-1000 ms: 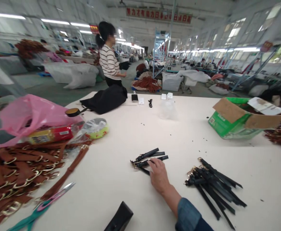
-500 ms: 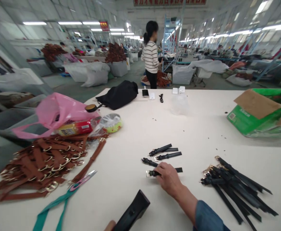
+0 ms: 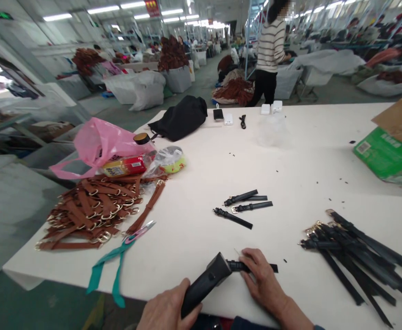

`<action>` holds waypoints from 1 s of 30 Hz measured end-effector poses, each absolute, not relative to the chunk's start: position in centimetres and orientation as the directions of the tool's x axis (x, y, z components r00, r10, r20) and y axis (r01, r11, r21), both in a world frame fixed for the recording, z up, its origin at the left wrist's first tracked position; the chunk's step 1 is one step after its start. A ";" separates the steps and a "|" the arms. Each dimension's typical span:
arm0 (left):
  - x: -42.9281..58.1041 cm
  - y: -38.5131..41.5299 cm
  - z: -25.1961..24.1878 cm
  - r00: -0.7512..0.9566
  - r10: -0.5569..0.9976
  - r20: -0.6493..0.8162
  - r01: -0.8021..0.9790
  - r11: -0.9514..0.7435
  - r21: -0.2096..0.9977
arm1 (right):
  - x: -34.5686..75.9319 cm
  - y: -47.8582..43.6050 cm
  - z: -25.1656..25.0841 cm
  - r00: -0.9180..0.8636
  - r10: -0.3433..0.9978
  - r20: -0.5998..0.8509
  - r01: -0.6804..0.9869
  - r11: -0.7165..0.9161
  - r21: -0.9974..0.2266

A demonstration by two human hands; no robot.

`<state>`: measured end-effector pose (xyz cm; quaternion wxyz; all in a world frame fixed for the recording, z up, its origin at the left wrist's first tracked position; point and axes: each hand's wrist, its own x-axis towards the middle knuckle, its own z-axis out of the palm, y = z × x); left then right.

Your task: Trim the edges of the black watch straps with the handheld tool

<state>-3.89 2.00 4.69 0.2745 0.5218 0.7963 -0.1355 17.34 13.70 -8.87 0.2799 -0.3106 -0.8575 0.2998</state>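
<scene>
My left hand [image 3: 164, 308] is wrapped around a black handheld tool [image 3: 204, 286] with a flared, squared-off head. The tool's head meets the near end of a short black buckle strap [image 3: 235, 266], covering its buckle. Holding that strap against the white table is my right hand [image 3: 264, 279], its fingers closed on it. Beyond my hands lie several loose black straps [image 3: 252, 207] with small buckles. To the right of my right hand is a pile of longer-looking black straps [image 3: 345, 252] with gold buckles.
On the left lie brown straps with metal rings [image 3: 94, 213] and scissors [image 3: 140, 231] with teal cloth tied on. A pink bag [image 3: 99, 142], a black bag [image 3: 183, 119] and a green carton [image 3: 388, 151] stand farther back. A person in a striped top [image 3: 271, 46] is beyond the table.
My left hand has brought the black tool up and right, against the strap. My right hand has drawn the strap nearer, away from the loose ones. The view has tilted down.
</scene>
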 end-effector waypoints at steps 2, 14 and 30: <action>-3.6 2.6 4.1 -0.259 0.778 -0.573 0.928 0.365 0.076 | 17.4 13.7 -8.8 -0.642 0.718 0.271 0.408 0.618 -0.672; -1.5 5.6 3.0 -0.174 0.838 -0.518 0.970 0.237 0.059 | 17.8 13.6 -8.6 -0.640 0.740 0.205 0.388 0.542 -0.745; -0.5 5.5 2.0 -0.185 0.833 -0.521 0.966 0.251 0.058 | 18.1 13.4 -9.2 -0.621 0.756 0.208 0.352 0.506 -0.788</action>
